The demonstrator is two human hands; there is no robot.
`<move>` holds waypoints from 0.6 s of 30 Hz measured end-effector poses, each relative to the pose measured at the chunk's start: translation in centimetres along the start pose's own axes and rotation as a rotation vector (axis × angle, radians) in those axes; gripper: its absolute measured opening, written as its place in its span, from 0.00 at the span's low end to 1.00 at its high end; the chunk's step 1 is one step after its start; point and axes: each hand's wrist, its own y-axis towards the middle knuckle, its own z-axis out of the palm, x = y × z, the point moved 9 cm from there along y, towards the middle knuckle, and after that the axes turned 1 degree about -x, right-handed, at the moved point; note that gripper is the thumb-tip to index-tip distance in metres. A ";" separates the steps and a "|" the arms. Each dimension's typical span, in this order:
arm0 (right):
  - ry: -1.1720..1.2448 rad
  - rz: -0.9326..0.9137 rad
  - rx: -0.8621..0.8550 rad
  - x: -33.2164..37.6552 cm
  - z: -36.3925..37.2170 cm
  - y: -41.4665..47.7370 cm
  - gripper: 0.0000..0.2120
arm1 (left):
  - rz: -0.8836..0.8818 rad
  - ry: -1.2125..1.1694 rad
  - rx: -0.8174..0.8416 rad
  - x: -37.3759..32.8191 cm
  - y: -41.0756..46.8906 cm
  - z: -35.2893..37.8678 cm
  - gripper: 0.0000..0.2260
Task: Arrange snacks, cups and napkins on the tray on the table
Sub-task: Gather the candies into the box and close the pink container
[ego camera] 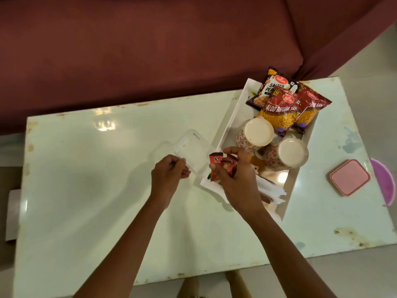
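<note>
A white tray (pixel 231 123) lies on the right part of the pale table (pixel 96 190). At its far end lie a salted peanuts packet (pixel 271 84) and two red and yellow sev packets (pixel 279 112). Two patterned cups (pixel 255 134) lie on their sides in the middle. White napkins (pixel 272 190) sit at the near end. My right hand (pixel 236 177) is over the tray's near left corner, shut on small red snack packets (pixel 223 165). My left hand (pixel 169 177) grips the near edge of a clear plastic container (pixel 191 149) just left of the tray.
A pink square lid (pixel 349 177) lies right of the tray, with a purple round object (pixel 384 179) at the table's right edge. A maroon sofa (pixel 150 50) runs along the far side of the table. My feet show below the table's near edge.
</note>
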 end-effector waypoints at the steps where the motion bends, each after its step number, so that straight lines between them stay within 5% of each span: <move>1: -0.064 -0.026 0.027 0.3 0.8 -0.1 0.14 | 0.009 0.008 0.023 0.5 -1.0 -0.4 0.08; 7: -0.397 -0.037 0.160 -0.6 5.1 -1.7 0.13 | 0.036 0.012 0.075 2.2 -5.6 -1.6 0.09; 10: -0.419 -0.020 0.093 -1.1 4.7 -3.0 0.17 | 0.042 0.024 0.069 2.7 -7.2 -1.9 0.08; 18: -0.308 -0.129 -0.127 0.0 -1.1 -7.0 0.06 | 0.042 0.090 0.094 3.0 -10.4 -0.7 0.08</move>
